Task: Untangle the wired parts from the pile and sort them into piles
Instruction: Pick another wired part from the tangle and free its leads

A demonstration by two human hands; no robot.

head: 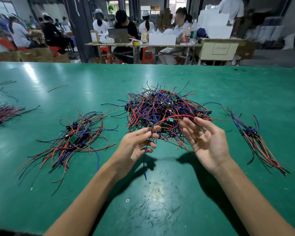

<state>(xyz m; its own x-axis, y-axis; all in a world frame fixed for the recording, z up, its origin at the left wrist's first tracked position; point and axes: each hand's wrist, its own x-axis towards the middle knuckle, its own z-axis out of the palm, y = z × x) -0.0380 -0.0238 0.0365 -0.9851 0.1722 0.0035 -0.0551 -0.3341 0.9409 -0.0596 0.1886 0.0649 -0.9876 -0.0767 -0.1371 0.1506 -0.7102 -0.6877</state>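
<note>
Head view is looking down over a wide green table top, scuffed and shining near the front edge, where a person's two bare forearms are reaching in.

The left hand is curling its fingers and pinching a small wired part between thumb and forefinger; a thin blue wire is hanging down from that pinch, its end dangling just above the table. A long red wire is arching from the same part across to the right hand, which is lying palm-up with fingers straight and spread — the red strand is touching its raised fingertips, but nothing is being gripped there.

Just behind both hands the big tangled pile of red, blue and black wires with small green circuit boards is sitting in the middle of the table. To the left, well apart from it, a looser sorted heap of the same wired parts is spreading out. On the right a neater bundle of wired parts is lying with its wires running roughly in one direction. At the far left edge another bunch of wires is partly showing, and a single loose red wire is lying alone beyond it.

Behind the table, seated workers are sitting at wooden benches — too blurred to tell more.
</note>
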